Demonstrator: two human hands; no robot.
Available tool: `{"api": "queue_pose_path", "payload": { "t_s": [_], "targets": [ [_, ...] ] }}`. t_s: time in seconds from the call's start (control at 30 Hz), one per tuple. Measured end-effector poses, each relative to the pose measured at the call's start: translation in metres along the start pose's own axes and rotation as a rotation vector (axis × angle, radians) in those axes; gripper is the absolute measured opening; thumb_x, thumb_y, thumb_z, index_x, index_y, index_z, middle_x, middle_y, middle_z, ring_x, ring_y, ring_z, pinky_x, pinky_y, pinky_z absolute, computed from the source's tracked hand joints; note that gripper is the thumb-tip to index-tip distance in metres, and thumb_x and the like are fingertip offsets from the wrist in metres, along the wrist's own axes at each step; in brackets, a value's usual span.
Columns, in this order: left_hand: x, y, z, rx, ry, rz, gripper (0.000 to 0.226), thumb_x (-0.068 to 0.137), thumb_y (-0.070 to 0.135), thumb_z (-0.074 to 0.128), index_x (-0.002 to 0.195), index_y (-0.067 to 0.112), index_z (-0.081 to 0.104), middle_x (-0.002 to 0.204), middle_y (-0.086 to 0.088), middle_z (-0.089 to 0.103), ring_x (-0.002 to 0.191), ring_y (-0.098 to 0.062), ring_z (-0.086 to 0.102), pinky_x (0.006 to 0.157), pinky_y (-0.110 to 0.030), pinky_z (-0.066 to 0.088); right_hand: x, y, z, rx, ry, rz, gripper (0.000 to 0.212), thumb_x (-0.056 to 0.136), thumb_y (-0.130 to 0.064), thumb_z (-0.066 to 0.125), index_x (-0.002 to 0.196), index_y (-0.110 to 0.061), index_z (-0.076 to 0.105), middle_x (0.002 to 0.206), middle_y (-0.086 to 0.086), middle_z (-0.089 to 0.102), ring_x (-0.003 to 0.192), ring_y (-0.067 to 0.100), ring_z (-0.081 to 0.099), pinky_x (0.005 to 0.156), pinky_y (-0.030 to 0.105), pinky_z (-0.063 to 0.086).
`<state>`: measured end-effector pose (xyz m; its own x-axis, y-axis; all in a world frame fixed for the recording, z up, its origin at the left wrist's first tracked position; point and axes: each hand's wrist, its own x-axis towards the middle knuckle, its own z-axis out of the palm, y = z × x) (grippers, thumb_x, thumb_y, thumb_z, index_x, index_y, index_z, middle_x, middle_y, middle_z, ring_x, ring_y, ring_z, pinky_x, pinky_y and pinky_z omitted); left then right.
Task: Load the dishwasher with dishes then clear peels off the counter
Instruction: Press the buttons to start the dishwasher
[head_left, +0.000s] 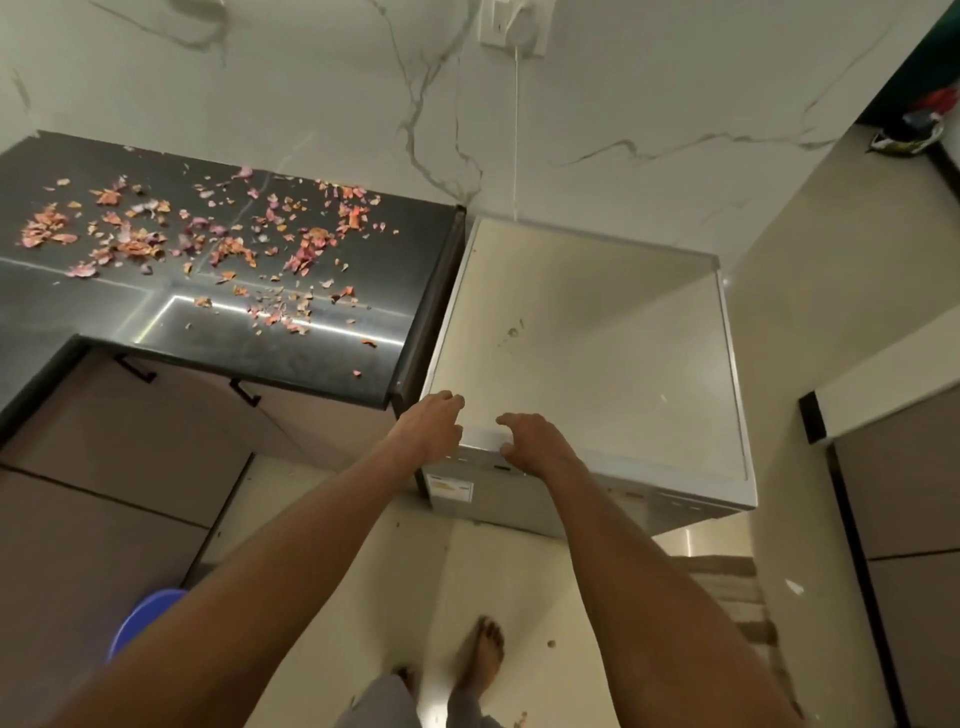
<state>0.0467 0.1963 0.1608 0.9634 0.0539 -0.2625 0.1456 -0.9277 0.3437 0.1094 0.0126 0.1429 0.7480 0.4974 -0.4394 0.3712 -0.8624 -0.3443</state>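
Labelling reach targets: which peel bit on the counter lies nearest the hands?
The lone peel near the counter's front right edge; the rest lie farther back.

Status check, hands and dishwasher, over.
Left hand and right hand empty, fingers curled at dishwasher front edge. Door closed. Peels on counter.

I see a dark, polished stone worktop (322, 358) throwing back glossy light streaks, with dry, papery peels (306, 249) scattered toward its back edge. Beside it, the dishwasher (587, 332) top looks smooth, pale and satin-matt. The wall (649, 93) is glossy veined marble.
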Motion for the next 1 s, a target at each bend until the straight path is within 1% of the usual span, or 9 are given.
{"api": "queue_pose_path", "payload": {
  "t_s": [0.1, 0.2, 0.3, 0.43, 0.53, 0.6, 0.7, 0.87, 1.0],
  "targets": [
    [-0.012, -0.022, 0.022, -0.026, -0.064, 0.002, 0.052, 0.096, 0.018, 0.058, 0.145, 0.008, 0.045, 0.148, -0.010, 0.046, 0.137, -0.026, 0.044, 0.111, -0.039, 0.042, -0.007, 0.003, 0.037, -0.061, -0.074, -0.006, 0.070, 0.095, -0.020, 0.063, 0.158, -0.012, 0.033, 0.166, 0.009, 0.028, 0.150, 0.026, 0.032, 0.120, 0.039, 0.031],
    [-0.016, -0.047, 0.047, 0.003, -0.096, 0.030, 0.072, 0.095, 0.016, 0.062, 0.157, 0.011, 0.027, 0.165, -0.008, 0.021, 0.152, -0.023, 0.020, 0.123, -0.041, 0.027, -0.007, 0.008, 0.067, -0.054, -0.017, 0.002, 0.086, 0.092, -0.015, 0.062, 0.164, -0.013, 0.016, 0.173, 0.006, 0.002, 0.159, 0.023, 0.004, 0.127, 0.042, 0.009],
    [-0.010, -0.067, 0.069, 0.094, -0.071, 0.126, 0.082, 0.092, 0.014, 0.064, 0.159, 0.011, 0.017, 0.168, -0.011, 0.009, 0.155, -0.027, 0.006, 0.125, -0.046, 0.017, -0.005, 0.013, 0.089, -0.055, 0.054, -0.009, 0.097, 0.087, -0.014, 0.065, 0.165, -0.015, 0.008, 0.173, 0.005, -0.005, 0.159, 0.022, -0.005, 0.126, 0.042, -0.002],
    [-0.001, -0.085, 0.096, 0.240, -0.006, 0.236, 0.099, 0.091, 0.031, 0.068, 0.161, 0.013, 0.000, 0.169, -0.011, -0.007, 0.155, -0.027, -0.010, 0.127, -0.048, 0.007, -0.003, 0.015, 0.115, -0.132, 0.175, -0.002, 0.109, 0.084, -0.021, 0.069, 0.164, -0.018, -0.005, 0.171, 0.003, -0.015, 0.158, 0.020, -0.013, 0.127, 0.044, -0.008],
    [0.008, -0.095, 0.118, 0.266, 0.138, 0.297, 0.106, 0.086, 0.034, 0.074, 0.162, 0.018, 0.001, 0.169, -0.010, -0.005, 0.155, -0.028, -0.011, 0.126, -0.049, 0.001, 0.002, 0.020, 0.130, -0.119, 0.259, -0.005, 0.111, 0.081, -0.018, 0.067, 0.164, -0.021, -0.006, 0.171, 0.000, -0.016, 0.157, 0.017, -0.017, 0.127, 0.042, -0.012],
    [0.014, -0.104, 0.128, 0.246, 0.238, 0.322, 0.107, 0.082, 0.033, 0.079, 0.162, 0.025, 0.009, 0.169, -0.010, 0.002, 0.156, -0.029, -0.007, 0.126, -0.052, 0.005, 0.004, 0.024, 0.141, -0.123, 0.331, -0.012, 0.111, 0.079, -0.014, 0.065, 0.165, -0.023, -0.005, 0.171, -0.003, -0.015, 0.157, 0.016, -0.018, 0.127, 0.042, -0.013],
    [0.021, -0.114, 0.142, 0.228, 0.346, 0.333, 0.104, 0.080, 0.033, 0.080, 0.161, 0.029, 0.014, 0.168, -0.013, 0.005, 0.155, -0.032, -0.007, 0.124, -0.056, 0.015, 0.009, 0.027, 0.158, -0.170, 0.469, -0.014, 0.112, 0.075, -0.010, 0.064, 0.165, -0.022, -0.002, 0.172, -0.003, -0.012, 0.157, 0.018, -0.017, 0.128, 0.047, -0.007],
    [0.023, -0.113, 0.162, 0.228, 0.465, 0.336, 0.096, 0.082, 0.034, 0.079, 0.159, 0.024, 0.023, 0.165, -0.017, 0.014, 0.154, -0.038, 0.001, 0.113, -0.055, 0.041, 0.018, 0.028, 0.176, -0.183, 0.666, -0.025, 0.108, 0.073, 0.005, 0.059, 0.165, -0.021, 0.008, 0.173, 0.002, 0.000, 0.159, 0.021, -0.007, 0.129, 0.049, 0.002],
    [0.030, -0.118, 0.169, 0.216, 0.520, 0.351, 0.088, 0.086, 0.031, 0.076, 0.158, 0.024, 0.026, 0.164, -0.017, 0.018, 0.153, -0.039, 0.007, 0.110, -0.056, 0.044, 0.021, 0.035, 0.183, -0.201, 0.765, -0.037, 0.107, 0.075, 0.011, 0.057, 0.165, -0.026, 0.011, 0.173, 0.008, 0.002, 0.159, 0.025, -0.005, 0.129, 0.047, 0.004]
  ]
}}
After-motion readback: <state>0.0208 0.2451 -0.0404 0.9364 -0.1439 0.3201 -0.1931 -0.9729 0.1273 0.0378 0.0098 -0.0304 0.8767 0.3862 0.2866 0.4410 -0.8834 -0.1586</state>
